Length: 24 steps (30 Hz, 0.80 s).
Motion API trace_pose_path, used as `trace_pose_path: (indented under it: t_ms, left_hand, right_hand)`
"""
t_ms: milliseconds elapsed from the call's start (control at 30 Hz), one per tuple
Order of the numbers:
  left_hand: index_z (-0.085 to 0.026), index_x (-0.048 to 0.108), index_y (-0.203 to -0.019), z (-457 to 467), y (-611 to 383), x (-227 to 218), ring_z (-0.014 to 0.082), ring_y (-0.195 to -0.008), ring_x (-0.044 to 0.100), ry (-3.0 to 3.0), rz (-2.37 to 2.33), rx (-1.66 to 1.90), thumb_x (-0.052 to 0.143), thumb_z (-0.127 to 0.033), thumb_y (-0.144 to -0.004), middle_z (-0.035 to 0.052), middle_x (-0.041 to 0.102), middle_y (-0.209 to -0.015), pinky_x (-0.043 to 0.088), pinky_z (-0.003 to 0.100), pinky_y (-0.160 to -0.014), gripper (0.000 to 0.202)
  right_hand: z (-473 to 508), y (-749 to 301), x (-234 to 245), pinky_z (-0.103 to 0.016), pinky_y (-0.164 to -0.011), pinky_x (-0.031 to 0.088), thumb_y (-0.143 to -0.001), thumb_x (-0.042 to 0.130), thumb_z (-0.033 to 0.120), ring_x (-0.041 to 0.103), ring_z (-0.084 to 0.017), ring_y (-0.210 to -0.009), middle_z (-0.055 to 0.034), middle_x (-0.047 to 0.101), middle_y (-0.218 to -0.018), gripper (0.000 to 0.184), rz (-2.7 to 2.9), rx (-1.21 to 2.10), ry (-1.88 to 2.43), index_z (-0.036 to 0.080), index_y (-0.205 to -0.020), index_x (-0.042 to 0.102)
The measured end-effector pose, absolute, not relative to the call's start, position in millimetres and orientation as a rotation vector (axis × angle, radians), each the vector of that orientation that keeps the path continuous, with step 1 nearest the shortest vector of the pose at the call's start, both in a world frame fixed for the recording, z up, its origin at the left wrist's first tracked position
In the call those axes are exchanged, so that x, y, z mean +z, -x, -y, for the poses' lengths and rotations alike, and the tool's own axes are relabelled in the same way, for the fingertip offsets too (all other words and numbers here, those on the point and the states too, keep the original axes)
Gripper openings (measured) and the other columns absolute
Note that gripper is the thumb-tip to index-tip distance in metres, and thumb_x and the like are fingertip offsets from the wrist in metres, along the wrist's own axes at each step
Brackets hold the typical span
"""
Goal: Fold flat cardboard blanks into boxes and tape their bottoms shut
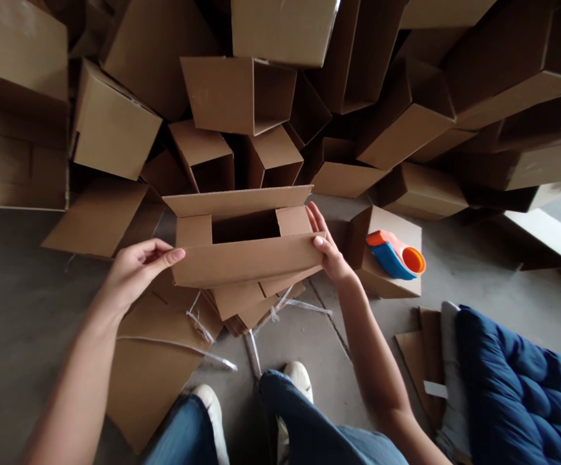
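Observation:
In front of me is a cardboard box (249, 261) with its two short end flaps folded inward and its long flaps standing outward. A dark gap shows between the end flaps. My left hand (139, 268) is at the box's left end, thumb on the near long flap and fingers curled. At the right end, my right hand (326, 242) grips the box, thumb over the near flap's corner and fingers behind it. Beneath the box lies a stack of flattened cardboard (242, 303) with loose white strapping (304, 305).
Many open cardboard boxes (217, 93) are piled across the back. To the right, an orange and blue tape dispenser (394, 255) rests on a box (391, 284). A blue tufted cushion (518, 381) lies at lower right. Flat cardboard (149, 381) covers floor near my feet.

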<state>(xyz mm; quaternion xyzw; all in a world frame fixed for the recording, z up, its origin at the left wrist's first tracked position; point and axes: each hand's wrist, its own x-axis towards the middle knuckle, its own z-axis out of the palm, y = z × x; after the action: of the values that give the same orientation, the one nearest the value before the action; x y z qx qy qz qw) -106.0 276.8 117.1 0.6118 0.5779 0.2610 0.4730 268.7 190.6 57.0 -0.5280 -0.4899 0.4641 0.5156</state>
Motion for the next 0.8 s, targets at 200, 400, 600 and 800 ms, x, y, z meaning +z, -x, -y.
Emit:
trace_pose_path:
  t_ms: [200,400,600,800]
  left_hand:
    - [-0.018,0.06,-0.138,-281,97,111,0.0351,-0.15,0.043,-1.385,-1.382,0.794,0.09,-0.054,-0.064,0.0204,0.052,-0.159,0.041,0.048,-0.118,0.087]
    - [-0.029,0.056,-0.149,-296,94,91,0.0346,-0.162,0.026,-1.33,-1.27,0.765,0.089,-0.048,-0.067,0.0101,0.041,-0.17,0.029,0.05,-0.128,0.09]
    - [-0.028,0.058,-0.145,-296,83,64,0.0365,-0.14,0.056,-1.229,-1.029,0.791,0.078,-0.048,-0.072,0.0107,0.065,-0.147,0.051,0.047,-0.109,0.078]
    - [-0.03,0.067,-0.124,-280,62,55,0.0306,-0.124,0.066,-1.143,-1.022,0.935,0.062,-0.049,-0.077,0.0065,0.075,-0.114,0.057,0.039,-0.094,0.05]
  right_hand:
    - [-193,-269,54,-0.05,-0.129,0.031,-0.077,0.058,0.088,0.026,-0.032,-0.162,0.0016,0.015,-0.179,0.114,1.24,1.042,1.308,0.038,-0.169,0.013]
    - [-203,-266,54,-0.051,-0.129,0.031,-0.078,0.057,0.082,0.02,-0.031,-0.164,0.0031,0.013,-0.179,0.112,1.219,1.038,1.308,0.037,-0.169,0.01]
    - [-205,-255,49,-0.052,-0.126,0.033,-0.084,0.049,0.062,0.029,-0.032,-0.16,0.0058,0.023,-0.177,0.097,1.155,1.048,1.267,0.035,-0.17,0.012]
    - [-201,-252,45,-0.049,-0.118,0.042,-0.084,0.042,0.058,0.043,-0.032,-0.152,0.0058,0.025,-0.176,0.094,1.165,0.998,1.355,0.035,-0.17,0.01]
